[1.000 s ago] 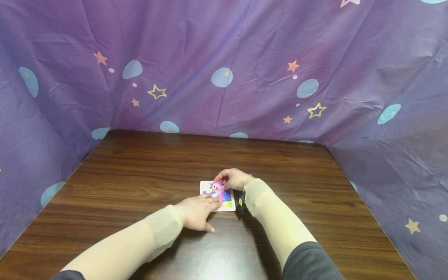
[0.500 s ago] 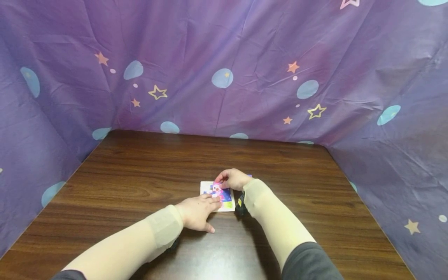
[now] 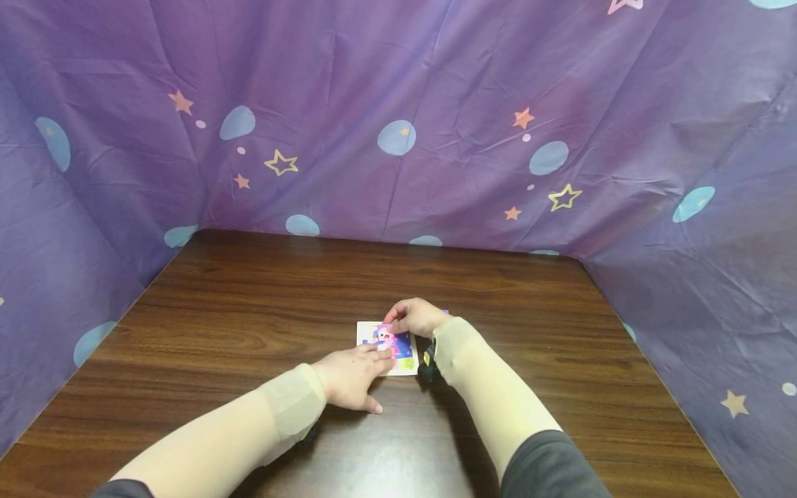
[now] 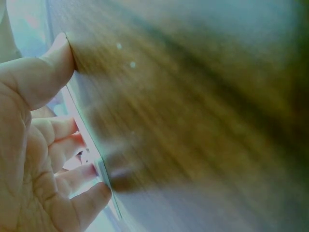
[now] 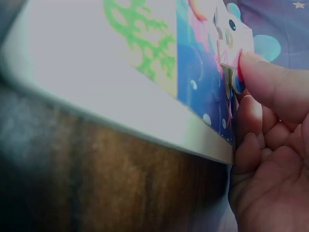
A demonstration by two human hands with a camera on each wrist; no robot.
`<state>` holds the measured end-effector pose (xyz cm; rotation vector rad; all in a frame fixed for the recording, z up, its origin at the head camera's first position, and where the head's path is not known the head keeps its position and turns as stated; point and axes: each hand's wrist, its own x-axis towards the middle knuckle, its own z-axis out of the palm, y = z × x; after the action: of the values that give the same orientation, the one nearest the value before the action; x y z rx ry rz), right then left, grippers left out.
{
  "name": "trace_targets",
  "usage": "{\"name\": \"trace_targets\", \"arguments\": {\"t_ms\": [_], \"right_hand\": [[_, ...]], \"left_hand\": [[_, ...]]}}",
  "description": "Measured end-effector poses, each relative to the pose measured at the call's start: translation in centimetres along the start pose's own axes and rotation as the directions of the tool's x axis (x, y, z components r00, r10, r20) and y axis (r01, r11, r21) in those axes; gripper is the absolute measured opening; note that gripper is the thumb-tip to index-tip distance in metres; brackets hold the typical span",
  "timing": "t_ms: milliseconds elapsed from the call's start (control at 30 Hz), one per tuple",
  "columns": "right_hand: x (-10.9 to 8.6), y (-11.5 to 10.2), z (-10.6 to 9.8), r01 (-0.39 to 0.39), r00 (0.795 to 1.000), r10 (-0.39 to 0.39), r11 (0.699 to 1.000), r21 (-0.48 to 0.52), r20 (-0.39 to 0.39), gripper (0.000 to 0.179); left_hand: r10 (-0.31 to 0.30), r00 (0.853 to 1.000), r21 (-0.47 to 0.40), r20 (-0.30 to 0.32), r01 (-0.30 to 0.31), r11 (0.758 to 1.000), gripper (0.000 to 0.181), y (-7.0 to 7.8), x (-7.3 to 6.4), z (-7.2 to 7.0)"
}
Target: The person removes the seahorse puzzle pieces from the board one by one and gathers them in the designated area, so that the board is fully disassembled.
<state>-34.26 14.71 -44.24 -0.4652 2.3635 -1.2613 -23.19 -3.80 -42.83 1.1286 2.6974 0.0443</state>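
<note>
A jigsaw puzzle board (image 3: 363,330) with a white border and a pink, blue and green picture lies on the table. My right hand (image 3: 420,318) is over its far right part. In the right wrist view, thumb and fingers pinch a white and pink puzzle piece (image 5: 237,38) with a printed eye. The piece stands tilted up from the blue picture area, its lower edge at the board. From the left, my left hand (image 3: 351,377) rests on the board with straight fingers spread and thumb on the table, hiding part of the picture.
The brown wood-grain table (image 3: 249,304) reaches back to a purple curtain (image 3: 349,104) with stars and ovals, which also hangs at both sides. Behind my right wrist a small purple edge (image 3: 445,312) shows, mostly hidden. A dark wrist camera (image 3: 428,366) sits under the right wrist.
My right fingers have shifted very slightly to the right with the puzzle piece. The left hand has stayed in place on the board.
</note>
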Motion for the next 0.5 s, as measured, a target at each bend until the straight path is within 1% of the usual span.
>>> {"name": "trace_targets", "arguments": {"t_ms": [200, 300, 433, 500], "right_hand": [[0.11, 0.14, 0.0, 0.002, 1.0, -0.003, 1.0, 0.023, 0.016, 0.014], [0.2, 0.15, -0.04, 0.003, 1.0, -0.004, 1.0, 0.019, 0.027, 0.013], [0.39, 0.17, -0.04, -0.017, 1.0, 0.016, 0.999, 0.038, 0.027, 0.015], [0.45, 0.19, 0.01, -0.032, 0.999, 0.032, 0.998, 0.058, 0.013, 0.017]], "left_hand": [[0.006, 1.0, -0.002, -0.002, -0.006, 1.0, 0.082, -0.02, 0.03, 0.03], [0.009, 1.0, 0.004, -0.003, -0.009, 1.0, 0.082, -0.06, 0.06, 0.09], [0.007, 1.0, 0.009, -0.002, -0.007, 1.0, 0.082, -0.12, 0.11, 0.18], [0.009, 1.0, 0.011, -0.003, -0.009, 1.0, 0.082, -0.14, 0.17, 0.22]]}}
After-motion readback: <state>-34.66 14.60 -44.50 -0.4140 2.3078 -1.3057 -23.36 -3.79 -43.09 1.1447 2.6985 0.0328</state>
